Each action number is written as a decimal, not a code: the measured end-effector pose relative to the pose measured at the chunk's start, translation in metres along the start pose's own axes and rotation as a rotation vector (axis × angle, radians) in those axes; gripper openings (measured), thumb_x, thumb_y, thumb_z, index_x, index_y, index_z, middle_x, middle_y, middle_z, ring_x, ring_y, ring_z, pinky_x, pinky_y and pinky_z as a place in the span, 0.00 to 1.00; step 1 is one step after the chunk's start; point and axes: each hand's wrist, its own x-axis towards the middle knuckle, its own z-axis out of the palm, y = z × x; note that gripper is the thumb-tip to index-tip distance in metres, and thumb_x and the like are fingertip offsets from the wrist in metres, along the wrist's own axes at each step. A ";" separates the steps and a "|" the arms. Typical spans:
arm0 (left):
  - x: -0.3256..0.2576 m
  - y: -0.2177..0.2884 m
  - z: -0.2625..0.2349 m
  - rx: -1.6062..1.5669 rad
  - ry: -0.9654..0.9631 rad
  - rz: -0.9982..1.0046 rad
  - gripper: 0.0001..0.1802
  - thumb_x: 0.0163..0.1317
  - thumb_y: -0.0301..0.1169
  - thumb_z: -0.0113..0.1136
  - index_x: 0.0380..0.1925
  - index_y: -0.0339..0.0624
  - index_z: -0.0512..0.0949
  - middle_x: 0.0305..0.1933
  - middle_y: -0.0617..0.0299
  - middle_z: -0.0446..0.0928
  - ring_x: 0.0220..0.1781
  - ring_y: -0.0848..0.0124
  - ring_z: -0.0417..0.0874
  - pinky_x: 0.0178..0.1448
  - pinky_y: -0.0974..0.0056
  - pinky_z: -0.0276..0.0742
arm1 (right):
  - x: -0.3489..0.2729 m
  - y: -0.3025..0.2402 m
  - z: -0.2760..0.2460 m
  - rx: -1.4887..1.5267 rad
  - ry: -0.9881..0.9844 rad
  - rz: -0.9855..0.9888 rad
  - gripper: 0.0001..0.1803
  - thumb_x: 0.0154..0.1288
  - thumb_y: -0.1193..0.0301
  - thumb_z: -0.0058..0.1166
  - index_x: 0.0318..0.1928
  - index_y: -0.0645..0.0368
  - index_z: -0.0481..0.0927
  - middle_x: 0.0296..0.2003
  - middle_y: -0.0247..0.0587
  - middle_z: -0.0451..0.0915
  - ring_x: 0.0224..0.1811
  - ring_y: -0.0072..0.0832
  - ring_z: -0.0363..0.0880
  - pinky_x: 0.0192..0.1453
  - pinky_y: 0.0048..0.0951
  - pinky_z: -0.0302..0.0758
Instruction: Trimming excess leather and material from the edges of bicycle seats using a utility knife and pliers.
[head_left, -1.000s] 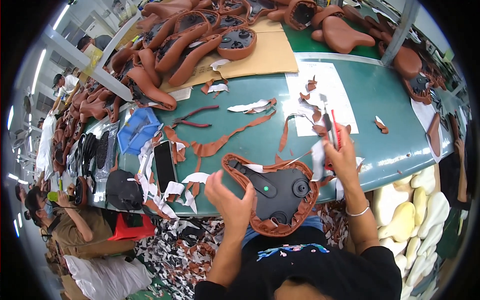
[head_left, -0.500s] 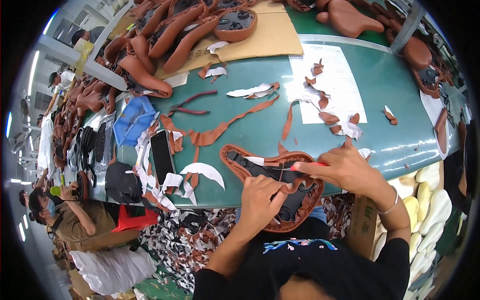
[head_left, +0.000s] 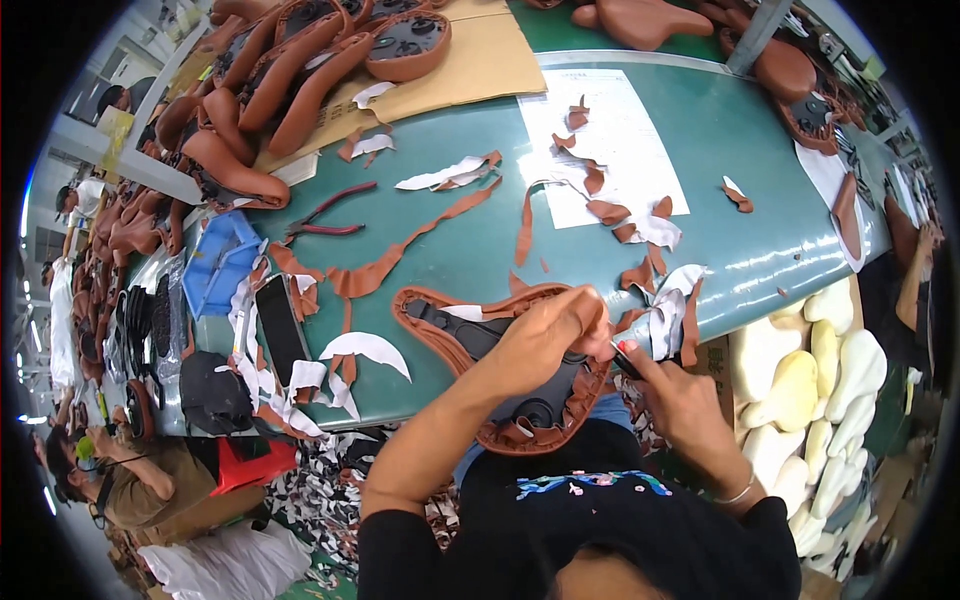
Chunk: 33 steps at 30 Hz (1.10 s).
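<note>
A bicycle saddle (head_left: 535, 405) lies upside down at the table's front edge against my body, its brown cover folded over the rim of a black base. My left hand (head_left: 555, 335) reaches across it, fingers closed together at the saddle's right edge; what they pinch is hidden. Beside that edge my right hand (head_left: 680, 405) is closed around a red-and-black handled cutting tool (head_left: 627, 362). Its tip is hidden near my left fingers, so I cannot tell its exact kind. Brown and white trimmings (head_left: 672, 315) lie just beyond my right hand.
Pliers (head_left: 335, 215), a phone (head_left: 283, 325), a blue tray (head_left: 220, 265) and cover scraps (head_left: 365, 352) lie on the green table (head_left: 450, 245). Finished saddles (head_left: 310, 90) pile up on cardboard behind. Pale foam pads (head_left: 790, 390) are at right. A co-worker (head_left: 145, 475) sits at left.
The view has shifted, moving the table leftward in it. My left hand has gone up and right to the saddle's right edge. My right hand has drawn back toward me with the tool.
</note>
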 end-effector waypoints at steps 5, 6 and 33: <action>0.010 0.009 -0.003 0.074 0.106 -0.018 0.10 0.64 0.34 0.50 0.28 0.39 0.72 0.22 0.65 0.67 0.22 0.68 0.67 0.31 0.64 0.65 | -0.021 -0.010 0.014 0.016 -0.010 0.126 0.31 0.59 0.73 0.53 0.64 0.51 0.64 0.20 0.44 0.70 0.15 0.41 0.71 0.18 0.41 0.66; 0.012 0.015 -0.005 0.172 0.171 0.055 0.10 0.63 0.34 0.52 0.28 0.40 0.72 0.20 0.66 0.66 0.20 0.68 0.65 0.29 0.63 0.64 | -0.016 -0.012 0.015 0.061 0.014 0.132 0.31 0.58 0.73 0.54 0.64 0.51 0.64 0.20 0.44 0.71 0.15 0.42 0.71 0.18 0.42 0.66; -0.062 0.055 -0.093 -0.357 0.470 0.507 0.30 0.73 0.41 0.27 0.09 0.47 0.62 0.15 0.65 0.68 0.34 0.64 0.76 0.64 0.49 0.55 | 0.141 0.040 -0.060 -0.490 -0.342 -0.460 0.29 0.57 0.71 0.54 0.59 0.32 0.69 0.17 0.36 0.72 0.22 0.34 0.77 0.24 0.33 0.65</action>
